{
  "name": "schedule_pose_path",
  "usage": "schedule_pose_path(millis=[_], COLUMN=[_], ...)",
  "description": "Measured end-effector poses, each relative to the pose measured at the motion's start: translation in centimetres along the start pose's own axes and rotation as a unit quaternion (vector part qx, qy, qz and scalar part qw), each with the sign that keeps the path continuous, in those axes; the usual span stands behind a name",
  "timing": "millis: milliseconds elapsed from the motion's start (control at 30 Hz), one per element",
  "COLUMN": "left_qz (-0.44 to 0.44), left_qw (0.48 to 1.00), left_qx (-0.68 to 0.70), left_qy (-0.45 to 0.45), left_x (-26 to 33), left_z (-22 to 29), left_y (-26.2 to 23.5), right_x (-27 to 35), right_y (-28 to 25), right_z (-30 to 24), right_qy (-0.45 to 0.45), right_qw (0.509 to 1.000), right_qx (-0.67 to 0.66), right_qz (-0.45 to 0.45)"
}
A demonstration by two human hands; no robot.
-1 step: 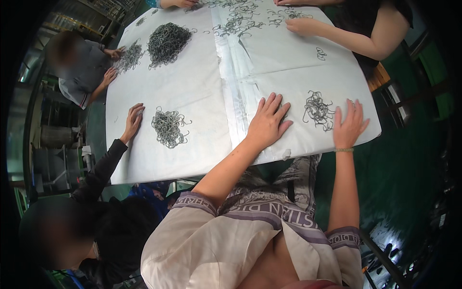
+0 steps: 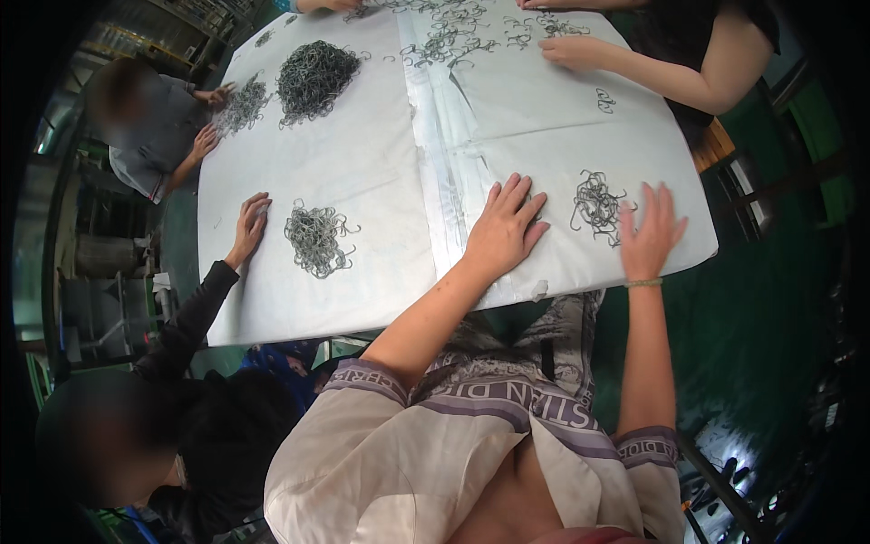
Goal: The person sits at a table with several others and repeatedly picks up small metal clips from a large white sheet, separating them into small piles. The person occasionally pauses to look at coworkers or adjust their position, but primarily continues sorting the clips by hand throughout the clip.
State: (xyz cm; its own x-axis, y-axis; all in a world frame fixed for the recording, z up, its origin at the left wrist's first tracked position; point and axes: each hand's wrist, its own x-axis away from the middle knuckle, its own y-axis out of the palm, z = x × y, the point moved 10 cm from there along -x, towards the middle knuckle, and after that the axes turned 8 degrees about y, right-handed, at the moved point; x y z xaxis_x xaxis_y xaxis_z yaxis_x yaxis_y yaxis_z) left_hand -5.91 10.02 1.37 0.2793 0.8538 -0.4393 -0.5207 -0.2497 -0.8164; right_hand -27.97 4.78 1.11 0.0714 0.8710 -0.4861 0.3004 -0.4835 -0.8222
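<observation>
Loosely heaped, curved pieces (image 2: pixel 599 207) lie between both hands (image 2: pixel 501 230) (image 2: pixel 649 234).

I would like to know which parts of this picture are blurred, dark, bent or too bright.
Head view: the right hand is blurred, the left hand sharper; the white tabletop's edges bow; the corners fall black; a bright patch glares at lower right.

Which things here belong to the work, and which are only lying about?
Work in hand:
small pile of curved dark pieces by the right hand
white table under the left hand
larger dark pile

Seemingly lying about:
white scrap, table's near edge
black things, lower right
</observation>
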Motion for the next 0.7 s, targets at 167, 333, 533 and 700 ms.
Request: schedule_pose_path(millis=[167,333,533,700], left_qz=[0.058,0.115,0.110,0.013], left_qw=[0.996,0.955,0.983,0.983], left_qx=[0.059,0.247,0.145,0.050], left_qy=[-0.012,-0.119,-0.010,0.176], left_x=[0.3,-0.6,-8.4,-16.7], left_z=[-1.2,-4.3,-5.0,-1.7], left_y=[0.0,-2.0,0.0,8.0], right_x=[0.8,1.2,1.2,0.8], right_y=[0.9,2.1,1.6,1.3], right_z=[-9.6,-9.1,-6.6,-6.8], right_qy=[-0.177,-0.197,-0.137,-0.126], right_qw=[0.971,0.966,0.972,0.977], right_qx=[-0.044,-0.070,-0.144,-0.130], right_qz=[-0.156,-0.154,-0.123,-0.110])
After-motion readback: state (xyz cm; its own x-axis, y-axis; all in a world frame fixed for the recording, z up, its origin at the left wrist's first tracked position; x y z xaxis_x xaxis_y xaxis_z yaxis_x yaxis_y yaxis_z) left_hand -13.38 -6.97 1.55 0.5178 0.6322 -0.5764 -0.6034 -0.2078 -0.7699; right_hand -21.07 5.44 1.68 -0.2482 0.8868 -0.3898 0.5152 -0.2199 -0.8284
